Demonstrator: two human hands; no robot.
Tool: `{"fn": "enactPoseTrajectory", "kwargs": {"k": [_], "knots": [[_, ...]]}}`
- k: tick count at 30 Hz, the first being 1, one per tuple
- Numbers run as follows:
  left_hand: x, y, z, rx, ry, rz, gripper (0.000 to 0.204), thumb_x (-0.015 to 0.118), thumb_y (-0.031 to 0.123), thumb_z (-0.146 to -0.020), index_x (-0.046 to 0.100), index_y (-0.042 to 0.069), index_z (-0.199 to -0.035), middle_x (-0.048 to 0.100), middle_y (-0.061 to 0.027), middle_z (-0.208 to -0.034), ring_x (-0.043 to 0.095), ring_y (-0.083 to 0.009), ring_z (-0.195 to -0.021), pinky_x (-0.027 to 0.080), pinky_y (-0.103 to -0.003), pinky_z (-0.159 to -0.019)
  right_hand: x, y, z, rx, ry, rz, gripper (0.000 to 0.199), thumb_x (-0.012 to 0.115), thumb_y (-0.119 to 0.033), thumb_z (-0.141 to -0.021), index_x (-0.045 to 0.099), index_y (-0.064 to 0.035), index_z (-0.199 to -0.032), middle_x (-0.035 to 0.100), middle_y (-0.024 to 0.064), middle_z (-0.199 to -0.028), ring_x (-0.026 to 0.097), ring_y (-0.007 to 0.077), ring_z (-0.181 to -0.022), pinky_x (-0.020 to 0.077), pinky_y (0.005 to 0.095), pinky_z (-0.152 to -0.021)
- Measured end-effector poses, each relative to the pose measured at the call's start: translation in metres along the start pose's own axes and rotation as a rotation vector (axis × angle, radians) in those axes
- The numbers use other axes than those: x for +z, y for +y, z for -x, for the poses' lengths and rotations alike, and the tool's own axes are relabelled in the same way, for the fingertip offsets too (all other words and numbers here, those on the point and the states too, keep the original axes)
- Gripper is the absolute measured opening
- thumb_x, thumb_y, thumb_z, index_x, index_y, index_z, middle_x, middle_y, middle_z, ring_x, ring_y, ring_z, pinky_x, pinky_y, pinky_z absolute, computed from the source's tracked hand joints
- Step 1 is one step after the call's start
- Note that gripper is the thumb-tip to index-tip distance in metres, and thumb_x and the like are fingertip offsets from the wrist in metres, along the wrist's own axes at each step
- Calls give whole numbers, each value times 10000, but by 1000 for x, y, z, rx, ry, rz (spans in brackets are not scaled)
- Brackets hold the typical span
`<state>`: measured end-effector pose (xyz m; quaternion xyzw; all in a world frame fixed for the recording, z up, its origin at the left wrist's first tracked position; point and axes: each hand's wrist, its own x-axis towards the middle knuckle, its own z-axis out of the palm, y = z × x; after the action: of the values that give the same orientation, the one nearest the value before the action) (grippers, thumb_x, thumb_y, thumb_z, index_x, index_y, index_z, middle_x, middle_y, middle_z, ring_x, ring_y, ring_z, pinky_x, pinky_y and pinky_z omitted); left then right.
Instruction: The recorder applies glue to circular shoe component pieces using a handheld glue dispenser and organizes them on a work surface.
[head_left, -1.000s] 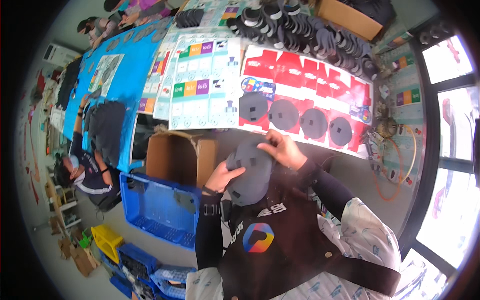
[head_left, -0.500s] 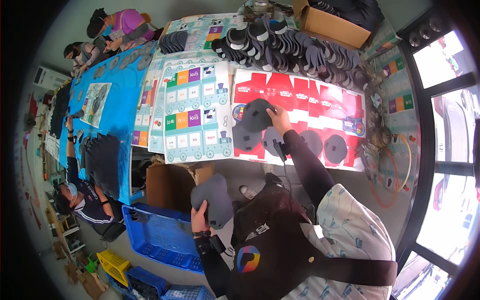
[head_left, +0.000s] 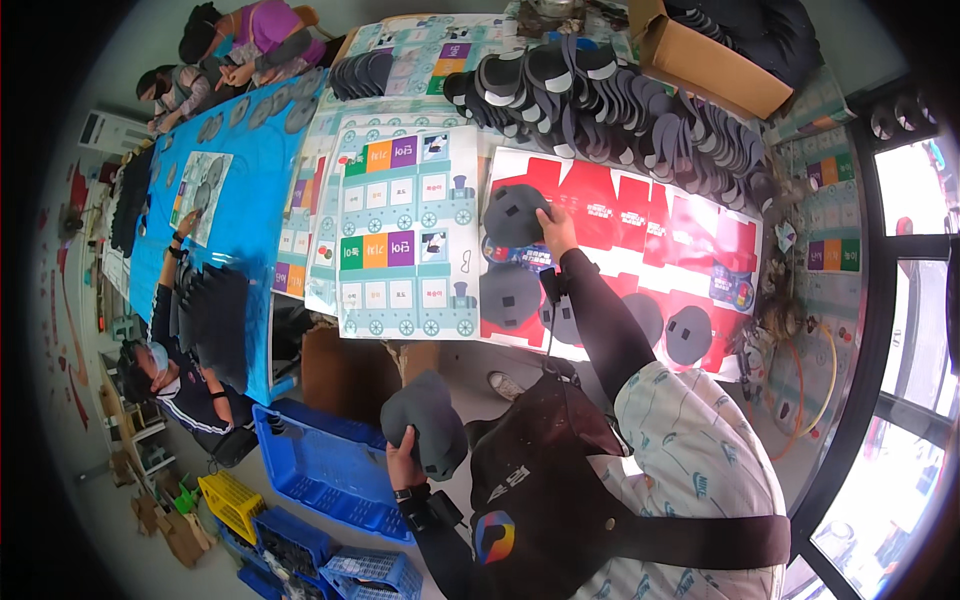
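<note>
My left hand (head_left: 404, 462) grips several dark grey insole-shaped pads (head_left: 424, 410), held low in front of the table's near edge. With the fingers of my right hand (head_left: 556, 228) closed on its right edge, another dark grey pad (head_left: 515, 214) with a small black square patch lies flat over the left part of a red-and-white printed sheet (head_left: 590, 205). Whether that pad rests fully on the sheet, I cannot tell. Just below it is a similar patched pad (head_left: 509, 296). More such pads, including one at the right (head_left: 689, 335), form a row along the sheet's near side, partly behind my forearm.
Overlapping insoles (head_left: 610, 100) are heaped behind the red sheet, beside a cardboard box (head_left: 700, 65). Printed train-pattern sheets (head_left: 408, 270) lie to the left. A blue crate (head_left: 320, 470) stands below the table. Co-workers sit around a blue table (head_left: 240, 150).
The pad in my right hand has turned from tilted to flat over the sheet. My left hand keeps its pads. A co-worker's hand has moved onto the sheet on the blue table.
</note>
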<state>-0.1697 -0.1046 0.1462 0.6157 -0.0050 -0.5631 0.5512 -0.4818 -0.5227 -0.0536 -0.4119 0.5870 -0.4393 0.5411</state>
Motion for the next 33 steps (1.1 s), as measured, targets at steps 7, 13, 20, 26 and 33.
{"fn": "enactPoseTrajectory", "kwargs": {"k": [7,13,20,26,33], "knots": [[23,4,-7,7,-9,-12,357,638,98,-988,571,13,-1329,674,-132,-1234,678,-283,-1079,564,-431,-914,2,-19,10,107,-11,-76,262,628,-200,-1012,630,16,-1161,678,74,-970,649,148,-911,537,337,-740],[50,14,-20,-44,-39,3,351,634,74,-986,574,7,-1325,670,-125,-1242,671,-270,-1090,556,-413,-923,-5,-5,-1,-157,173,583,228,683,-178,-939,644,-4,-1081,696,148,-901,678,309,-788,545,420,-759],[116,25,-48,72,-189,-207,364,668,70,-963,602,-30,-1306,684,-94,-1204,658,-210,-1059,536,-355,-922,16,-132,126,399,-705,-93,443,762,-368,-914,636,-20,-1158,684,79,-1034,650,177,-945,527,332,-809],[163,31,-79,70,-228,-420,310,726,196,-957,693,-27,-1170,718,-45,-1068,653,-119,-942,527,-282,-835,14,-138,167,93,-856,276,435,801,-187,-867,626,-4,-1222,652,92,-1137,612,177,-1029,505,342,-912],[180,23,-87,-40,-321,-479,328,724,162,-949,657,-20,-1214,694,-55,-1111,651,-139,-976,537,-301,-850,8,-129,161,77,-743,215,432,801,-210,-833,649,-17,-1189,689,128,-1052,646,231,-955,509,347,-868]]}}
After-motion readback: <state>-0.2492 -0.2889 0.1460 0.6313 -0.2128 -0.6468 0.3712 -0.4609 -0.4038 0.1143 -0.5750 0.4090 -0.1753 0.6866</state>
